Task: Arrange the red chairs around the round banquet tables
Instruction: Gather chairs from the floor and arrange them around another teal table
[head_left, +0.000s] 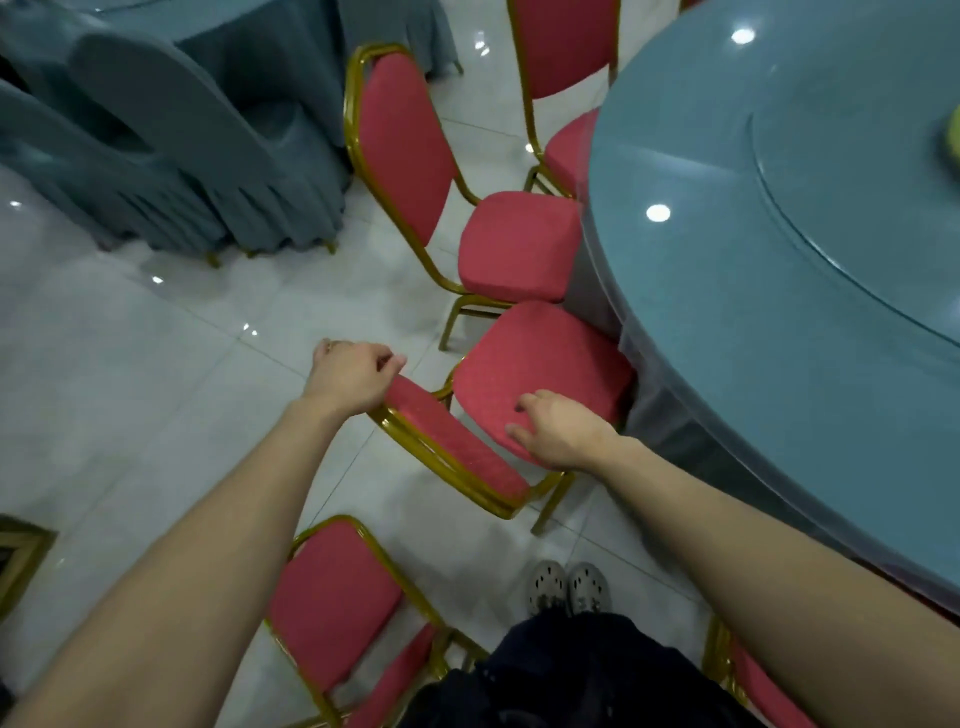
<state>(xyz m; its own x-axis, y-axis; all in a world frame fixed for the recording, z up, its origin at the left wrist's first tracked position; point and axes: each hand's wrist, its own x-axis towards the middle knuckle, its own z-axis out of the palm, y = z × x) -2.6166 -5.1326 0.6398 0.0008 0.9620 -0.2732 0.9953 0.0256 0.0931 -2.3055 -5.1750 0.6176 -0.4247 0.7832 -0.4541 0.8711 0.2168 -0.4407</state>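
A red chair with a gold frame (540, 358) stands in front of me, its seat against the skirt of the round blue-grey banquet table (737, 249). My left hand (350, 376) grips the left top corner of its backrest. My right hand (558, 431) hovers over the rear of its seat with relaxed fingers, holding nothing. A second red chair (514, 244) stands just beyond, seat at the table edge. A third (561, 57) is farther round the table.
Another red chair (332, 603) stands by my left leg, and part of one more (753, 680) shows at lower right. Grey-covered chairs (171, 150) and another draped table (291, 47) fill the upper left. Glossy tile floor (156, 364) lies open at left.
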